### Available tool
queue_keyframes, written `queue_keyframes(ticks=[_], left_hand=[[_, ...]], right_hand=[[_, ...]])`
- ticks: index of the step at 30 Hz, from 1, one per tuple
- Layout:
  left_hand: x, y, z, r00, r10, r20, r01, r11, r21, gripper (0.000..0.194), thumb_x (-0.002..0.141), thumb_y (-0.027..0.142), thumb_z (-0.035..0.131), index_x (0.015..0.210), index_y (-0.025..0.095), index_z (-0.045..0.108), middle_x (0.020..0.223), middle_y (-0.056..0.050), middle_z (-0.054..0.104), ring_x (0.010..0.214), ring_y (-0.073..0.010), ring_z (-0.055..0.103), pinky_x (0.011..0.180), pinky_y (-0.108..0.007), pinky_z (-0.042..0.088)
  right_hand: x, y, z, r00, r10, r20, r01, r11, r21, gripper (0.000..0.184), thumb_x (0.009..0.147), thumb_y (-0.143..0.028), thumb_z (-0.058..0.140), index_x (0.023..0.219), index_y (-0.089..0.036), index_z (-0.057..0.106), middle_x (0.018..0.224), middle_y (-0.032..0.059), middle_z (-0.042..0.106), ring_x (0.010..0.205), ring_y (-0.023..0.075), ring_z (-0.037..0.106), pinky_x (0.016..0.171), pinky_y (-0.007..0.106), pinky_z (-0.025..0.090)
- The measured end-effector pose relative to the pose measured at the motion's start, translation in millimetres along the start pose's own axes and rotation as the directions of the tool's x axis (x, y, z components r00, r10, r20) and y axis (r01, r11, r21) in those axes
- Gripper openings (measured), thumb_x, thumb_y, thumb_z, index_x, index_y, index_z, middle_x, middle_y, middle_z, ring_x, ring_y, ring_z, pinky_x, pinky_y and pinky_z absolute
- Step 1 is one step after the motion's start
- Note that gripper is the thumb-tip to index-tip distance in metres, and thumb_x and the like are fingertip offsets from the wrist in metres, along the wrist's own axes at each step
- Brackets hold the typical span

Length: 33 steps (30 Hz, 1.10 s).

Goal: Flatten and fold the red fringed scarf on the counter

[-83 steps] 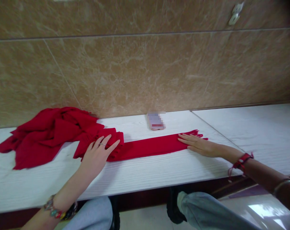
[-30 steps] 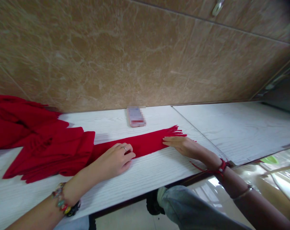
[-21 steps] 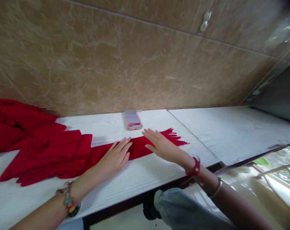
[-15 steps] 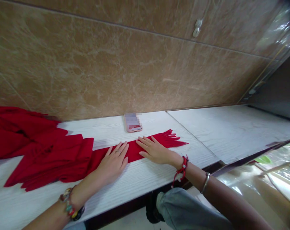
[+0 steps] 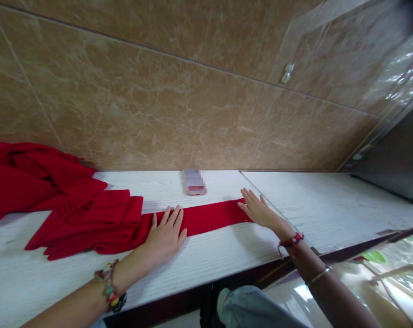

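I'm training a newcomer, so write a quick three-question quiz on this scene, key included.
1. Which hand is nearer the bunched red cloth?
2. True or false: the phone lies between the flat red strip and the wall.
3. Fill in: the red cord bracelet is on the ___ wrist.

Key:
1. The left hand.
2. True.
3. Right.

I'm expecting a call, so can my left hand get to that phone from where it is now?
Likely yes: the left hand lies flat on the red cloth strip, and the phone lies just beyond it, with only the strip's flat edge and white tabletop visible between them.
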State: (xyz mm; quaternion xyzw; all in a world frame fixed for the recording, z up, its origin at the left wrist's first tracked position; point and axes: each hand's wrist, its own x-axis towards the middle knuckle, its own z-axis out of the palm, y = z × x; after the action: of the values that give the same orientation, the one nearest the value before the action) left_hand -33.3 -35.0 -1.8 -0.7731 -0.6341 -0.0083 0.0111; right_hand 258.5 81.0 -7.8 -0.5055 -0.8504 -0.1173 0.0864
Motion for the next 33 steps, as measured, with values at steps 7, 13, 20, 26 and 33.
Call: queue_keyframes(ticks=[7,13,20,26,33], left_hand=[[-2.8,-1.2,0.6,1.0,-0.01,-0.028,0.01,1.0,0.023,0.05,0.085,0.025,0.028,0.133,0.01,0.028,0.142,-0.014,0.021,0.13,-0.0295,0.016,0.098,-0.058,0.021],[-9.8,-8.8,1.5,0.996,-0.086,-0.02,0.086,0.996,0.011,0.054,0.087,0.035,0.027,0.134,0.008,0.025,0.142,-0.016,0.018,0.13,-0.0336,0.013,0.093,-0.064,0.022],[-12.4,-6.2,0.9,0.989,-0.145,-0.002,0.145,0.989,-0.013,0.053,0.087,0.036,0.027,0.135,0.013,0.024,0.143,-0.014,0.016,0.129,-0.0366,0.01,0.086,-0.071,0.021],[-22.7,-2.3,-6.2,0.991,-0.127,0.045,0.129,0.991,-0.041,0.054,0.087,0.038,0.027,0.135,0.015,0.024,0.144,-0.013,0.012,0.129,-0.039,0.007,0.086,-0.072,0.019],[-40.6,-0.5,-24.0,0.959,0.162,0.231,-0.104,0.965,-0.242,0.056,0.088,0.04,0.025,0.137,0.014,0.017,0.145,-0.011,0.004,0.131,-0.0288,0.0,0.102,-0.054,0.012]], right_hand=[[14.5,-96.2,-14.1,0.937,-0.348,-0.019,0.342,0.907,0.247,0.053,0.09,-0.04,0.028,0.135,-0.013,0.025,0.138,0.0159,0.03,0.129,0.0247,0.02,0.099,0.05,0.026],[11.8,-76.5,5.2,0.927,-0.375,0.022,0.367,0.917,0.158,0.049,0.091,-0.034,0.027,0.134,-0.011,0.028,0.137,0.0176,0.031,0.126,0.0265,0.026,0.096,0.052,0.03],[-0.2,-3.1,21.0,0.974,-0.218,0.067,0.214,0.975,0.056,0.045,0.091,-0.028,0.025,0.132,-0.009,0.032,0.135,0.0198,0.033,0.124,0.028,0.031,0.094,0.053,0.032],[-2.3,-10.4,10.2,0.998,-0.059,0.038,0.059,0.998,-0.01,0.047,0.09,-0.035,0.028,0.13,-0.011,0.036,0.136,0.0195,0.032,0.125,0.0324,0.027,0.091,0.06,0.03],[6.2,-112.4,-29.1,0.931,-0.363,-0.04,0.365,0.919,0.146,0.054,0.089,-0.043,0.025,0.135,-0.013,0.027,0.143,0.0111,0.019,0.131,0.0254,0.01,0.101,0.052,0.019]])
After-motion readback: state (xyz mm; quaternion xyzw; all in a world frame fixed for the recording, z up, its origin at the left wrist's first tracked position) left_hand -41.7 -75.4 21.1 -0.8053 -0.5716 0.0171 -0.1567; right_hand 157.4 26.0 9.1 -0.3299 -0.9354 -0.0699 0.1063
